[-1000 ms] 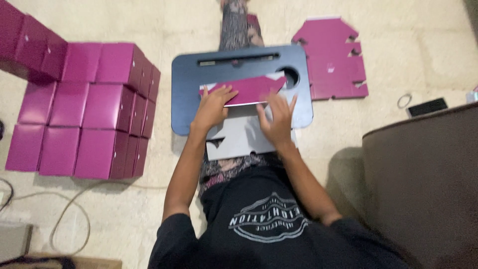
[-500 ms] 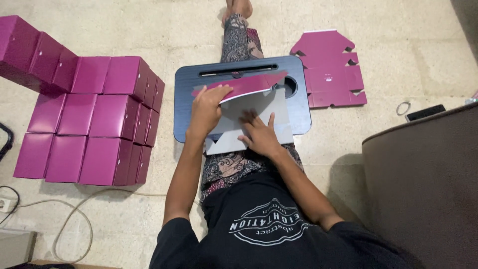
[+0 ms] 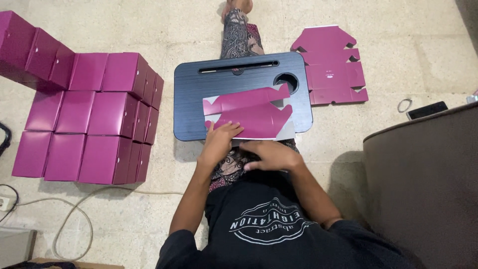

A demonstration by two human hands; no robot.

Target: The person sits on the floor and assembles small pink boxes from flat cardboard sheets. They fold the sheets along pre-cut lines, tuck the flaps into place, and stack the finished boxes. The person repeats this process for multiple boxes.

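A flat magenta cardboard box blank [image 3: 249, 112], partly folded with its grey inner side showing, lies on a dark lap tray [image 3: 194, 97] across my legs. My left hand [image 3: 221, 140] rests on the blank's near left edge, fingers pressing the card. My right hand [image 3: 271, 154] lies palm down at the blank's near edge, just below the tray, fingers pointing left. Whether either hand actually grips the card is unclear.
Several assembled magenta boxes [image 3: 89, 114] stand in rows on the floor at the left. A stack of flat magenta blanks [image 3: 331, 67] lies right of the tray. A phone [image 3: 426, 110] and a ring [image 3: 404, 105] lie near a brown seat [image 3: 428, 184]. A cable [image 3: 74, 214] runs at the lower left.
The blank has been folded down flatter on the tray. Both hands have drawn back from the middle of the card to its near edge.
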